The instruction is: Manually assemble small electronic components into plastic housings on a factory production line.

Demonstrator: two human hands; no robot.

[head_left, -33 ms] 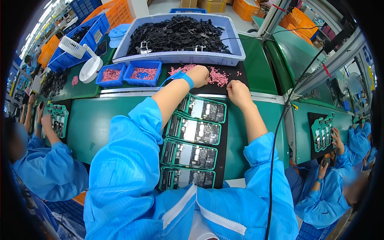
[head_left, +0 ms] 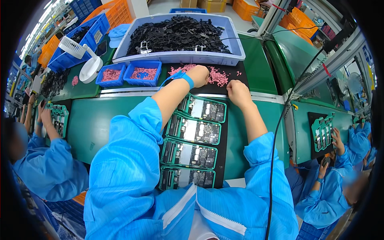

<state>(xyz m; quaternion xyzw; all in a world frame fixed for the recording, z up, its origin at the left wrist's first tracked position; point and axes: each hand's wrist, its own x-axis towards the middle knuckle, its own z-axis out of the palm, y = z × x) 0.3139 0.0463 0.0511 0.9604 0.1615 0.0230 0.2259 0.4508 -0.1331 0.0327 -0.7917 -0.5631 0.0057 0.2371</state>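
Observation:
My left hand (head_left: 199, 76), with a blue band at its wrist, is closed over the small pink pieces (head_left: 218, 78) heaped on a black mat. Its fingertips are turned down and whatever they grip is hidden. My right hand (head_left: 239, 93) is pinched closed at the right front of the heap, beside the mat's front edge, and I cannot make out what is in it. Just below the hands, several green trays (head_left: 193, 131) with open phone-like devices lie in a column, circuit boards showing. My left forearm covers part of their left side.
Beyond the mat stands a large pale bin (head_left: 182, 60) full of black parts. Two small blue trays (head_left: 143, 82) of pink pieces sit left of the mat, near a white fan (head_left: 91, 69). A black cable (head_left: 276, 150) hangs by my right arm. Co-workers sit on both sides.
My own hands and the trays have not visibly moved. The co-worker's hand at the left has shifted slightly up and away over the device tray there.

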